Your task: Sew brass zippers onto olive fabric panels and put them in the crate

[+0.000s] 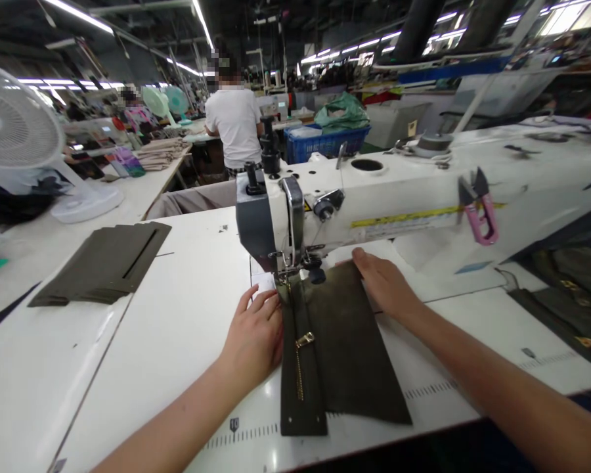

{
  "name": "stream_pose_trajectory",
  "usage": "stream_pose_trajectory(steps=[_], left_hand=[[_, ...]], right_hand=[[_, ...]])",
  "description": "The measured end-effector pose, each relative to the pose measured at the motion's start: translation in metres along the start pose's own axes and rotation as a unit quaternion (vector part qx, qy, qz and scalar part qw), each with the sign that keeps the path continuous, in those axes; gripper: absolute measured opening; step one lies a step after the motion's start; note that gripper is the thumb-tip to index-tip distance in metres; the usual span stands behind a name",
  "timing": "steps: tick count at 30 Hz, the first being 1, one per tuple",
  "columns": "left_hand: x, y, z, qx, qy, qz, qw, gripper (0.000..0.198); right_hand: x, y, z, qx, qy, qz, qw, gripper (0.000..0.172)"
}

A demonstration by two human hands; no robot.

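Observation:
A dark olive fabric panel [354,341] lies under the presser foot of a white sewing machine [414,190]. Along its left strip runs a brass zipper [299,368] with a gold zipper pull [305,339]. My left hand [259,328] rests at the strip's left edge, just in front of the presser foot [288,272], its fingers slightly apart. At the panel's upper right edge, my right hand [384,282] grips the fabric; some of its fingers are hidden.
A stack of olive fabric pieces [103,263] lies at left. Pink thread snips [480,210] hang on the machine arm. More zippered olive pieces [566,309] lie at right. A white fan [20,125] stands at far left; a person in a white shirt [234,125] is ahead.

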State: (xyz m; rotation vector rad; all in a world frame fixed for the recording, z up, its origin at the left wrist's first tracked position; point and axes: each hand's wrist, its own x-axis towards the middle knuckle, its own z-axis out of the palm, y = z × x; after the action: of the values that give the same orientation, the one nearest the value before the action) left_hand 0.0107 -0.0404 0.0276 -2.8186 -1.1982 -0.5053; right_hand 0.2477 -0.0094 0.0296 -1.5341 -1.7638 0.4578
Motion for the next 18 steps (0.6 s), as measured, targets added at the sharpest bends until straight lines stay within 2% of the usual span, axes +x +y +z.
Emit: stream_pose_trajectory(steps=[3,6,8,10,13,16,18], left_hand=[[0.001,0.001,0.001,0.001,0.002,0.003,1.0,0.025],[0.002,0.003,0.001,0.011,0.016,0.002,1.0,0.019],[0.003,0.005,0.001,0.017,0.028,-0.006,0.999,0.015],[0.003,0.007,0.002,0.014,0.039,-0.015,0.999,0.014],[0.0,0.007,0.003,-0.01,0.05,-0.029,0.998,0.013],[-0.004,0.003,0.007,-0.038,0.093,-0.055,0.993,0.024],[-0.006,-0.002,0.013,-0.053,0.114,-0.045,0.991,0.032]], right_hand=[[0.002,-0.001,0.007,-0.127,-0.03,0.015,0.991,0.047],[0.007,0.007,0.016,-0.315,-0.033,0.012,0.948,0.028],[0.01,0.01,0.018,-0.367,-0.037,0.004,0.929,0.026],[0.011,0.006,0.017,-0.381,-0.016,-0.033,0.924,0.023],[0.001,-0.012,0.018,-0.358,0.024,-0.158,0.92,0.019],[-0.017,-0.03,0.033,-0.227,0.004,-0.268,0.936,0.025],[-0.028,-0.034,0.047,-0.171,-0.02,-0.292,0.941,0.031]])
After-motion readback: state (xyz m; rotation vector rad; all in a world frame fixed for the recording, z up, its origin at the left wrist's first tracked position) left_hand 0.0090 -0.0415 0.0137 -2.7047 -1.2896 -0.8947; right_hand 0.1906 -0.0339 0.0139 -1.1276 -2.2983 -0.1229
